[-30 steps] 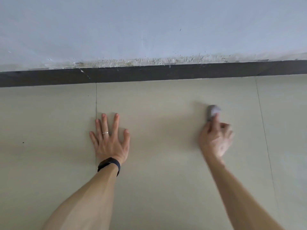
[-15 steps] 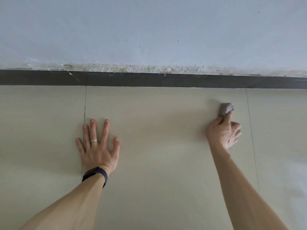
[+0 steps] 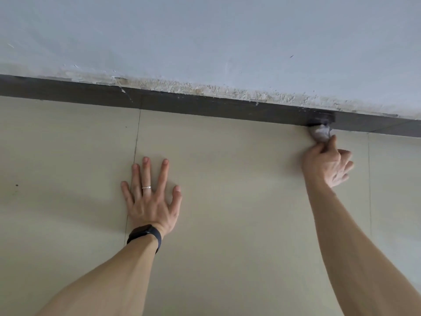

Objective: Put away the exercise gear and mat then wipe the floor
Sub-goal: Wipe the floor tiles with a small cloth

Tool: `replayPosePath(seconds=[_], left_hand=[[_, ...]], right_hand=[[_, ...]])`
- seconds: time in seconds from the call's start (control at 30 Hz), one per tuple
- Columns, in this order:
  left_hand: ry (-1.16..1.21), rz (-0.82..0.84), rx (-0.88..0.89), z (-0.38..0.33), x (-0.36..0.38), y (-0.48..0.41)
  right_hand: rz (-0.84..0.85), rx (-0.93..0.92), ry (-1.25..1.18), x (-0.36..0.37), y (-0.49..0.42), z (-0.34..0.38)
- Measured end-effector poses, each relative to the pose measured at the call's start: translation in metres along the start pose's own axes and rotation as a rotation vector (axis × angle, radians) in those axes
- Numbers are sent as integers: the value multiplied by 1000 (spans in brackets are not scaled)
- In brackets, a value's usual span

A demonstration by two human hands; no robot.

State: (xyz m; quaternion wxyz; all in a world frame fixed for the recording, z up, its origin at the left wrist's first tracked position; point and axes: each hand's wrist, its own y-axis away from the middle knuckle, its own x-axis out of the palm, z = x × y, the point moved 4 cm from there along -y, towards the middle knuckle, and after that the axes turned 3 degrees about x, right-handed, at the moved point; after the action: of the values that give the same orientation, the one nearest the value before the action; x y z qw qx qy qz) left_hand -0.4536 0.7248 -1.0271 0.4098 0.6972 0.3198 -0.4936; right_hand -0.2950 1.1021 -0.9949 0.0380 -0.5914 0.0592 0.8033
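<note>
Wiping the floor (image 3: 227,201) is the step in hand, as we judge it. Our right hand (image 3: 325,163) has its fingers and thumb curled round a small crumpled grey cloth (image 3: 321,133) and presses it down where the beige tiles meet the dark skirting (image 3: 182,104), the wad touching both. Our left hand (image 3: 151,201) lies flat on the tile, fingers straight and spread wide, holding nothing. Its little finger lies across a grout line (image 3: 136,137), and it bears a ring (image 3: 146,187) and a black wristband (image 3: 144,233).

No exercise gear and no mat appear anywhere in view, so we take the putting-away part to be likely finished, though we cannot confirm it from here. What remains, as far as we can see, is the rest of the wiping. The tiles look matte and even, with a small dark speck (image 3: 16,185) well off to the left, and we cannot tell which stretches are already covered. Above the skirting the wall (image 3: 205,42) has rough, crumbled plaster, which may shed grit onto this edge.
</note>
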Motion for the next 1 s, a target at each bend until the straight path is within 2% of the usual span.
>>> replayPosePath(seconds=[0.03,0.07,0.1,0.13,0.2,0.27,0.33,0.37,0.4,0.47,0.53,0.57,0.67,0.73,0.8,0.87,0.9,0.93,0.97,1.0], left_hand=[[-3,-2,3,1,0,0],[-3,0,5,2,1,0],[-1,1,5,2,1,1],[2,-3,6,3,2,1],[6,-17,11,4,3,0],[17,-23,23,4,3,-1],[16,-24,29,3,3,0],[14,-26,28,2,3,1],[17,-33,28,2,3,1],[21,-38,32,1,2,-1],[20,-23,30,2,3,-3],[18,-17,27,2,3,-3],[38,-31,29,3,0,-1],[58,-32,48,4,-1,-1],[48,-19,53,5,-2,-1],[37,2,49,5,-2,0],[35,17,50,4,-3,0],[39,37,60,3,-4,-1],[57,60,82,2,-7,-3],[94,89,116,3,-11,-4]], right_hand=[[6,105,2,3,4,5],[5,133,3,10,16,13],[5,68,10,17,35,24],[7,-83,8,24,61,38],[86,-532,-4,33,127,66],[257,-1014,4,37,187,76],[404,-1269,27,33,200,73],[404,-1277,52,30,188,70],[355,-1209,77,28,169,65],[206,-867,79,20,116,51],[186,-444,39,17,89,33],[190,-421,53,16,101,28],[184,-867,55,8,192,5],[315,-1191,52,1,260,-34],[533,-1572,85,-13,324,-81],[659,-1882,139,-21,353,-115],[651,-1941,140,-21,349,-116],[579,-1925,125,-18,337,-109],[493,-1815,103,-14,320,-97],[410,-1616,78,-11,298,-83]])
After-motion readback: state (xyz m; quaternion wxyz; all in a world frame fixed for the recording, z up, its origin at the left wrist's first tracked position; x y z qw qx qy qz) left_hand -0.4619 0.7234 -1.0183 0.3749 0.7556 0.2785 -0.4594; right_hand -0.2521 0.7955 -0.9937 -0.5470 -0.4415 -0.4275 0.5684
